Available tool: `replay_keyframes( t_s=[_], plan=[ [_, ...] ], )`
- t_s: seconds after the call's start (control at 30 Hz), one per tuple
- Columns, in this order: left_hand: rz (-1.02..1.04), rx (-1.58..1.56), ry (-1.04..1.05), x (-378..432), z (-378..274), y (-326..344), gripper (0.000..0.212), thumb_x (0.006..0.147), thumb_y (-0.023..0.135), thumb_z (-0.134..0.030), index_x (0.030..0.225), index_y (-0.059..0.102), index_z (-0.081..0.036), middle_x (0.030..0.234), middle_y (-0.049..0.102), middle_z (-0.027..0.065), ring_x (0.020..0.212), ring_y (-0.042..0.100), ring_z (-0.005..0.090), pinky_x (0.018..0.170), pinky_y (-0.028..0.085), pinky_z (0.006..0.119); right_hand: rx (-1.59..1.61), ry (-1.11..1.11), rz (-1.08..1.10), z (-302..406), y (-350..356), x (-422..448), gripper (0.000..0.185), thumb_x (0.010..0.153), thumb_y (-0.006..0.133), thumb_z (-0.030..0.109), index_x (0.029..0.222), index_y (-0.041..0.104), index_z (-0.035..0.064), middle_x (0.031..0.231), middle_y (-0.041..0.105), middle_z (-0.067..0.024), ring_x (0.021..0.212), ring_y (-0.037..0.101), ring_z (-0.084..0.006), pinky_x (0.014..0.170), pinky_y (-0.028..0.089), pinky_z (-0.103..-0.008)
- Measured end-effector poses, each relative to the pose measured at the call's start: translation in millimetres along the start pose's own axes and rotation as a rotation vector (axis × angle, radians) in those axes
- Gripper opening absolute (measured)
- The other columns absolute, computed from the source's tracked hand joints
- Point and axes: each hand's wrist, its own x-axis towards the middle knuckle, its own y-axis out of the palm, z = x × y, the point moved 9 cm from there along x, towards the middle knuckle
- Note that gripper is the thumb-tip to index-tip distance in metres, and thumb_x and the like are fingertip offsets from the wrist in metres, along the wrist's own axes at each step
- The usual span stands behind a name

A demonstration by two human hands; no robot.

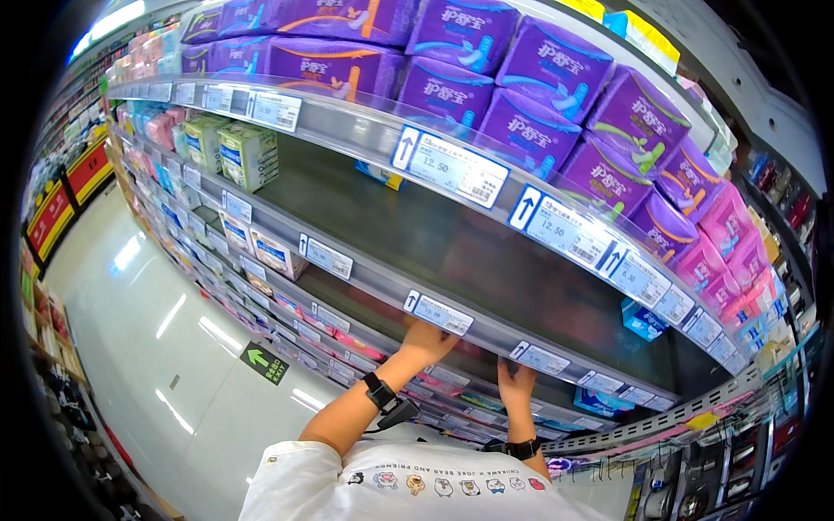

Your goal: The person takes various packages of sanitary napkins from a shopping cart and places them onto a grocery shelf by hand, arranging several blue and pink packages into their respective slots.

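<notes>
My left hand [427, 344] reaches to the front edge of a grey metal shelf [365, 277], at a price label [440, 312]. Its fingertips are hidden behind that edge. To the right, my right hand [517, 384] is raised at the same shelf edge, below another price label [539, 357], its fingertips also out of sight. Whether either hand grips something cannot be seen. Dark bare shelf boards show above and behind both hands. Each wrist wears a black strap, and a dark device hangs from the left one.
Purple sanitary pad packs [449, 91] fill the upper shelf behind a clear lip. Green-and-white boxes [249, 155] and a white box [279, 254] stand at the left. Blue packs [645, 319] lie at the right. A green exit sign [263, 363] marks the tiled floor [156, 325].
</notes>
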Motion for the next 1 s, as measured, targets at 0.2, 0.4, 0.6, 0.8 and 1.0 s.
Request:
replay_keyframes(
  t_s=[0.2,0.4,0.6,0.8,1.0],
  plan=[
    [-0.055,-0.037,0.017,-12.1,-6.9,0.1,0.037,0.078,0.062,-0.028,0.1,0.058,0.001,0.092,0.061,0.0237,0.085,0.057,0.0421,0.074,0.046,0.047,0.106,0.015,-0.09,-15.3,-3.4,-4.9,0.034,0.077,0.067,0.011,0.108,0.057,0.002,0.101,0.064,-0.013,0.095,0.06,-0.0305,0.084,0.044,-0.0344],
    [-0.268,-0.117,0.078,-31.9,-26.8,-26.2,0.045,0.076,0.065,-0.021,0.11,0.048,0.003,0.1,0.054,0.0256,0.092,0.05,0.0434,0.079,0.042,0.048,0.7,0.362,-0.119,-48.2,-8.3,-19.8,0.029,0.08,0.064,0.002,0.108,0.056,0.0015,0.091,0.058,-0.0003,0.08,0.053,-0.0065,0.073,0.043,-0.0214],
    [-0.252,-0.212,0.024,-33.1,-11.7,-28.8,0.044,0.075,0.065,-0.017,0.113,0.048,-0.001,0.105,0.05,0.022,0.097,0.045,0.0403,0.082,0.039,0.046,0.699,0.297,-0.031,-35.4,-13.8,-29.9,0.046,0.077,0.064,0.0,0.12,0.046,0.0014,0.101,0.053,-0.0069,0.081,0.055,-0.0113,0.074,0.046,-0.0246],
    [-0.074,-0.172,0.099,-18.7,1.4,-15.8,0.04,0.078,0.063,-0.025,0.112,0.055,-0.006,0.117,0.049,0.019,0.103,0.044,0.0394,0.087,0.037,0.046,0.409,0.285,0.147,-30.3,-7.5,-24.6,0.051,0.068,0.076,0.011,0.111,0.052,-0.0008,0.105,0.053,-0.0073,0.089,0.056,-0.0153,0.076,0.046,-0.0281],
    [0.05,-0.036,0.085,-22.2,-18.1,-24.6,0.063,0.08,0.063,-0.036,0.129,0.043,-0.002,0.131,0.041,0.0259,0.122,0.032,0.0431,0.102,0.028,0.045,0.44,0.231,0.139,-20.4,-9.3,-24.4,0.064,0.069,0.073,0.004,0.125,0.043,0.0011,0.11,0.051,-0.0076,0.102,0.053,-0.0172,0.077,0.047,-0.0278]
  ],
)
